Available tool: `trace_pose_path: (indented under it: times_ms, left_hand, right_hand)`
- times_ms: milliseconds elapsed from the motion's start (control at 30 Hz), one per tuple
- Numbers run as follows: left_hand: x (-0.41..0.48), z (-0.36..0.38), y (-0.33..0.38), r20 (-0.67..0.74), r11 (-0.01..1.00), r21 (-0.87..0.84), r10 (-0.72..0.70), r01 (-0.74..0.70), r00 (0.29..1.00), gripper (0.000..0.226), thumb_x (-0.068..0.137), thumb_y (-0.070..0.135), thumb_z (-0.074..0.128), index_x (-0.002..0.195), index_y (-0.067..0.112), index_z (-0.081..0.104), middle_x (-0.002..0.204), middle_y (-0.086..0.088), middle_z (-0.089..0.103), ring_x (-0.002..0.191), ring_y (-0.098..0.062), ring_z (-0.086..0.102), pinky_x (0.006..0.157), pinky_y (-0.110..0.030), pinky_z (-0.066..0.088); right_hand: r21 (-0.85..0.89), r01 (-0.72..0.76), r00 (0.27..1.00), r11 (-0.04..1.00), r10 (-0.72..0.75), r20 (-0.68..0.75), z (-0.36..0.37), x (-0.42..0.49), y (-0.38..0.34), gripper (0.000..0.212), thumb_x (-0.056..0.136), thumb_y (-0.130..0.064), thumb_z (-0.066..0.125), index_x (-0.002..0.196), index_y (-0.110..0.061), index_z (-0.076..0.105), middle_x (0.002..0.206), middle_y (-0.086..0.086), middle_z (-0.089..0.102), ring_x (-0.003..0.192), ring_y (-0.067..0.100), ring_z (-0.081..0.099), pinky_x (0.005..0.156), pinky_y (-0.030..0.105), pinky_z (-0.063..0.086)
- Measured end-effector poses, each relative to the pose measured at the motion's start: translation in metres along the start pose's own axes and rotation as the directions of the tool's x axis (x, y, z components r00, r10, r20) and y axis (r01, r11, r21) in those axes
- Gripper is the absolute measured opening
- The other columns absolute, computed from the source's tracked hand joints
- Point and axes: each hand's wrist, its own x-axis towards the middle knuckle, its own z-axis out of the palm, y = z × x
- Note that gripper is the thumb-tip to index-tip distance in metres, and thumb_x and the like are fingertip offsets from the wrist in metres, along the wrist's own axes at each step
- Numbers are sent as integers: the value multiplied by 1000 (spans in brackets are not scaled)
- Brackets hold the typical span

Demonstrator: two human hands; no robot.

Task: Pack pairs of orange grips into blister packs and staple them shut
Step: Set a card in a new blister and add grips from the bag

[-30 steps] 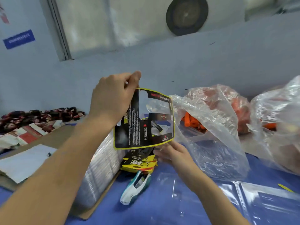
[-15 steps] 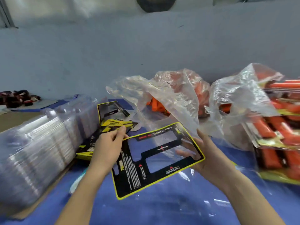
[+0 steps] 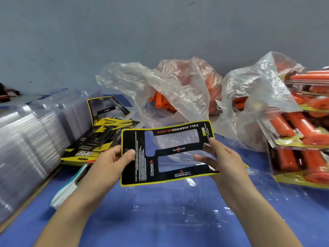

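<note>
Head view: a blue tabletop (image 3: 35, 211) runs to a grey wall. On the left lies a long, ribbed stack of clear blister shells (image 3: 26, 139). Two crinkled, see-through plastic bags (image 3: 160, 90) slump at the back, with loose orange grips (image 3: 160, 100), tube-shaped, showing through the nearer one. On the right is a heap of filled packs (image 3: 302, 136), glossy over orange. A messy pile of black-and-yellow cards (image 3: 99, 139) sits between the shell stack and the bags. A clear shell (image 3: 169, 207) lies flat on the blue, close in. Above it, a flat black card insert (image 3: 142, 157) with a yellow rim and two cut-out windows is pinched at its ends: left hand (image 3: 108, 164) thumb on top, right hand (image 3: 224, 157) fingers curled round the edge. A teal-and-white tool (image 3: 67, 189) lies half hidden by the left forearm.
</note>
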Motion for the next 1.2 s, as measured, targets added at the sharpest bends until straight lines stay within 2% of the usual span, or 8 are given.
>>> trace_pose_path:
  times_ms: [100,267,433,600,667,900,1033,1200]
  left_hand:
    - [-4,-10,-1,-177,980,180,111,-79,978,21,101,29,53,101,13,66,87,-1,77,75,-12,74,55,-20,52]
    - [-12,-22,-7,-196,878,466,219,-106,956,40,103,38,42,88,9,63,81,-9,72,79,-32,65,72,-45,48]
    - [-15,-24,-8,-183,795,599,248,-92,951,43,103,34,43,67,10,48,59,-1,53,60,-24,48,56,-35,35]
    - [-24,-28,-10,-198,707,706,250,-39,948,44,102,34,44,66,8,44,60,-5,51,64,-27,48,57,-33,33]
    - [-28,-29,-11,-196,697,717,243,-30,950,44,102,34,44,68,6,47,62,-7,55,67,-30,51,58,-36,35]
    - [-34,-28,-15,-181,650,760,244,-22,953,41,102,35,43,74,8,55,68,-5,60,69,-21,53,62,-41,35]
    - [-34,-26,-20,-188,644,765,195,19,963,39,101,37,44,75,11,56,67,-5,61,72,-30,55,65,-43,40]
    - [-34,-22,-23,-191,652,755,126,64,973,32,99,41,46,85,15,60,71,-5,65,75,-29,60,71,-45,48]
  right_hand:
    - [-245,91,996,965,-86,29,-4,-3,3,22,95,-27,58,81,-21,75,79,-7,72,60,17,65,48,28,47]
    - [-610,240,969,755,-151,194,-14,-7,8,14,93,-31,61,90,-40,71,57,-16,60,45,5,52,42,22,34]
    - [-751,285,957,596,-136,255,-22,-10,11,24,93,-39,60,116,-47,60,76,-22,64,53,5,59,40,14,34]
    - [-871,282,959,402,-140,246,-23,-14,13,55,94,-55,51,143,-33,44,88,-18,65,71,4,50,61,25,38]
    - [-886,320,945,336,-177,274,-23,-15,10,51,96,-55,45,142,-33,45,89,-18,64,79,8,54,69,31,42]
    - [-845,404,902,349,-303,306,-28,-7,5,36,98,-41,47,133,-34,56,95,-20,59,92,7,58,85,34,45]
    - [-874,427,896,233,-238,375,-31,1,13,35,100,-36,47,134,-32,55,119,-14,59,113,14,52,85,28,36]
    - [-910,404,910,98,-143,389,-29,8,17,37,102,-40,41,137,-33,52,132,-7,56,121,24,48,98,38,38]
